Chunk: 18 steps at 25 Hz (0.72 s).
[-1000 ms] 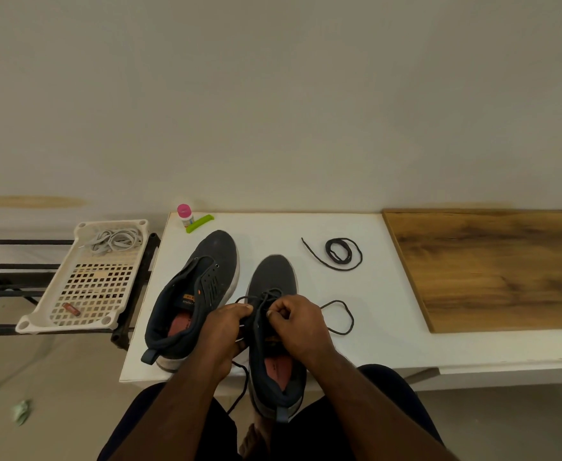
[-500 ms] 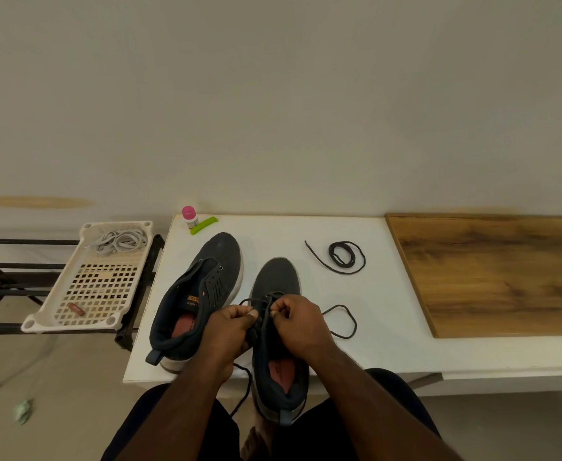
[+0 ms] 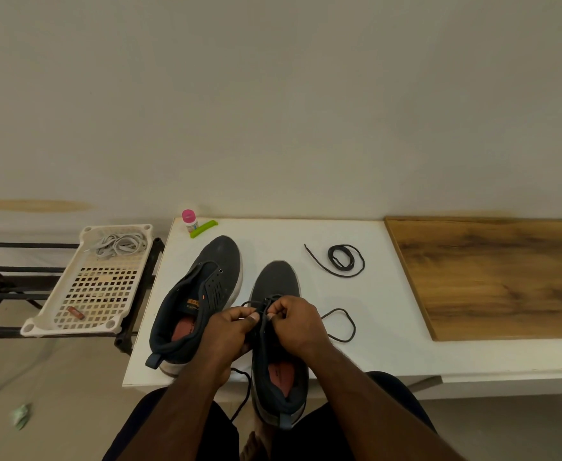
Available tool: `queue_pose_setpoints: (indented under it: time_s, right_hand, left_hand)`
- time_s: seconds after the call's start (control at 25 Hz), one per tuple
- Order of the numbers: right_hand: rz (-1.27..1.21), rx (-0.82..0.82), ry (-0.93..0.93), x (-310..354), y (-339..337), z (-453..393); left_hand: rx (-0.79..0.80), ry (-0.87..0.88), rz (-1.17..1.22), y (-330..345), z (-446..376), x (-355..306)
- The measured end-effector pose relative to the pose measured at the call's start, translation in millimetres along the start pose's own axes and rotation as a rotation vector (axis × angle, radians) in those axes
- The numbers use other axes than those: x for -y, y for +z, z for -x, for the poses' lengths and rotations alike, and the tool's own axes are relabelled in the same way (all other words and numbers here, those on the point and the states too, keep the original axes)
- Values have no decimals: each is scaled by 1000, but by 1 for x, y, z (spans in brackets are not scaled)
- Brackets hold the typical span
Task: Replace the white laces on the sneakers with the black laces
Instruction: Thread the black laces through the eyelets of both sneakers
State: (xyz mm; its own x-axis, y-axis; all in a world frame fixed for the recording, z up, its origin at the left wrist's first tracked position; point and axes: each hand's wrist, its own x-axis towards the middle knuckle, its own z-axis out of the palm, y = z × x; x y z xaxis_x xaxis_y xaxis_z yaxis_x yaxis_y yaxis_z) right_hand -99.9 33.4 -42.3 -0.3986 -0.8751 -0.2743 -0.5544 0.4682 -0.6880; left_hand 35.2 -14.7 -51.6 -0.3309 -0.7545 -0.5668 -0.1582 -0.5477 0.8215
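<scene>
Grip: left hand (image 3: 229,331) pinches a strand of black lace (image 3: 339,324) between thumb and curled fingers over the eyelet row of the right-hand sneaker (image 3: 278,327); right hand (image 3: 297,322) is likewise clamped on the lace just beside it, the two hands nearly touching over the tongue. Progress, left to right. The white laces (image 3: 118,244) lie bundled at the far end of a perforated basket (image 3: 73,314) on a dark rack (image 3: 3,287) left of the surface, so removal from both shoes appears complete. The left-hand sneaker (image 3: 203,294) lies tilted on the white surface (image 3: 372,294), eyelets bare, no lace fitted. The right-hand sneaker overhangs the near edge toward the lap; black lace crosses only the lowest eyelets near the toe, one tail drops off the edge below the left hand, and the other loops out on the surface to the right. Judgement: threading of the first shoe is in its early rows, the upper eyelets are undone, and the second shoe is not started. A second black lace (image 3: 342,257) sits coiled further back, well apart from both shoes, presumably for the left-hand sneaker. Surroundings: a small pink-capped bottle (image 3: 189,220) and a green item (image 3: 203,228) at the far left corner, a wooden board (image 3: 499,277) covering the right part. Obstruction: none evident; the hanging tail could snag at the edge, and the hands hide the eyelets being worked.
</scene>
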Motion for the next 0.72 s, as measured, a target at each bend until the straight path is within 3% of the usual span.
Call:
queue_pose_setpoints:
  time_s: [0.24, 0.72]
  right_hand:
    - [-30, -27, 15, -2, 0, 0]
    - [88, -152, -76, -9, 9, 3]
  left_hand:
    - [40, -5, -1, -1, 5, -9]
    - [-15, 176, -384, 6, -2, -12]
